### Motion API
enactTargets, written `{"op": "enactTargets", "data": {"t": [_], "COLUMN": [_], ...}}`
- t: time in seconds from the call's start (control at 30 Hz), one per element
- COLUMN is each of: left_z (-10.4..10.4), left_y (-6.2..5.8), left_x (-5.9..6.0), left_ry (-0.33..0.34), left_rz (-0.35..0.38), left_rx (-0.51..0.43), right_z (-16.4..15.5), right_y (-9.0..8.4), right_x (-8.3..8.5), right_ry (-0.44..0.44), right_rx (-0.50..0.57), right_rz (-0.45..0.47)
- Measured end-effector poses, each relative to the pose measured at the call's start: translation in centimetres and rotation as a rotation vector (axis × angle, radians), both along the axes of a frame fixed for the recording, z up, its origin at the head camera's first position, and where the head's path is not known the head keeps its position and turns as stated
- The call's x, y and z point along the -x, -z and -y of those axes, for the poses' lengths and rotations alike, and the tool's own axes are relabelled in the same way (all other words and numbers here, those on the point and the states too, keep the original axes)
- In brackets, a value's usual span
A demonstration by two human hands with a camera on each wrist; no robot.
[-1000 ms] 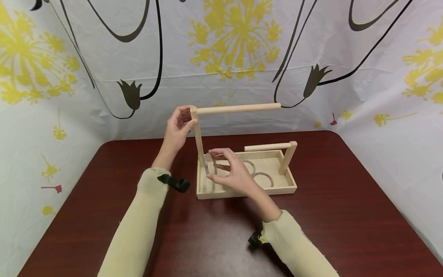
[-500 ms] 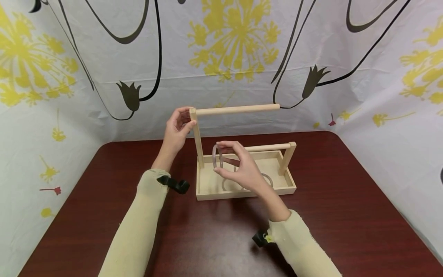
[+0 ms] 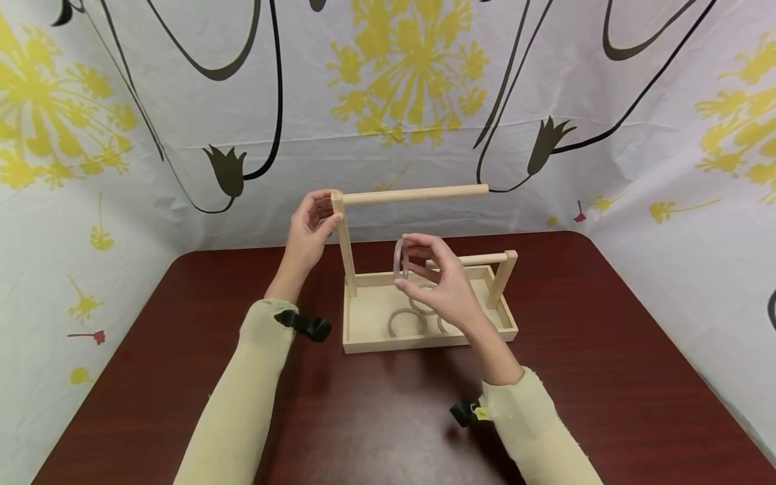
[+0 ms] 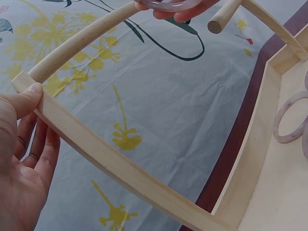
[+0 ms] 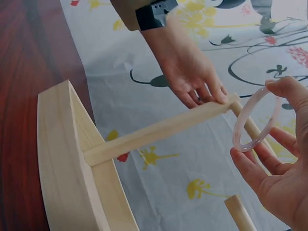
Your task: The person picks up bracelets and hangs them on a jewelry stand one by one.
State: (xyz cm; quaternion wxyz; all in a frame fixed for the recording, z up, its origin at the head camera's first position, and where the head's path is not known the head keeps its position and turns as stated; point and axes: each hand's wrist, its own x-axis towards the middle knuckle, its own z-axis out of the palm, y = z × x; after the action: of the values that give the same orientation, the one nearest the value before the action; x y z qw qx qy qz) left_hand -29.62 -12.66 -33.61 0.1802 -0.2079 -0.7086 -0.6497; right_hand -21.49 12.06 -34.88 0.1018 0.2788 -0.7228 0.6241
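My left hand (image 3: 309, 229) pinches the top of the tall wooden post (image 3: 344, 249) between thumb and fingers. From that post a long bar (image 3: 418, 195) runs out to the right. Between the thumb and fingertips of my right hand (image 3: 445, 283) is a pale, translucent bangle (image 3: 397, 259), held on edge above the tray, below the long bar and apart from it. In the right wrist view the bangle (image 5: 239, 130) shows pinkish-white. Below, several similar bangles (image 3: 407, 310) lie in the wooden tray (image 3: 418, 342), one partly hidden by my right hand.
A shorter post (image 3: 502, 279) at the tray's right end carries a lower bar (image 3: 485, 259) pointing left, partly behind my right hand. The stand rests on a dark red-brown table (image 3: 376, 417). Behind hangs a white flowered cloth (image 3: 424, 155).
My right hand has carried the bangle up and to the right, away from the tall post, uncovering bangles in the tray. The left hand keeps its hold on the post.
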Motion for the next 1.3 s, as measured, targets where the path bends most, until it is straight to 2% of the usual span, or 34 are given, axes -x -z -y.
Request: {"op": "enactTargets", "data": {"t": [0.27, 0.53, 0.77, 1.3], "left_z": [0.0, 0.0, 0.0, 0.0], "left_y": [0.1, 0.0, 0.1, 0.0], "left_x": [0.1, 0.0, 0.0, -0.1], "left_ry": [0.001, 0.009, 0.007, 0.007], "left_rz": [0.003, 0.010, 0.006, 0.010], "left_rx": [-0.014, -0.011, -0.013, -0.013], "right_z": [-1.1, -2.3, -3.1, -5.0], "right_y": [-0.2, -0.7, -1.1, -0.9], "right_x": [0.5, 0.5, 0.6, 1.2], "right_ry": [0.042, 0.087, 0.112, 0.191], "right_rx": [0.077, 0.129, 0.174, 0.218], "right_rz": [-0.010, 0.029, 0.013, -0.006]}}
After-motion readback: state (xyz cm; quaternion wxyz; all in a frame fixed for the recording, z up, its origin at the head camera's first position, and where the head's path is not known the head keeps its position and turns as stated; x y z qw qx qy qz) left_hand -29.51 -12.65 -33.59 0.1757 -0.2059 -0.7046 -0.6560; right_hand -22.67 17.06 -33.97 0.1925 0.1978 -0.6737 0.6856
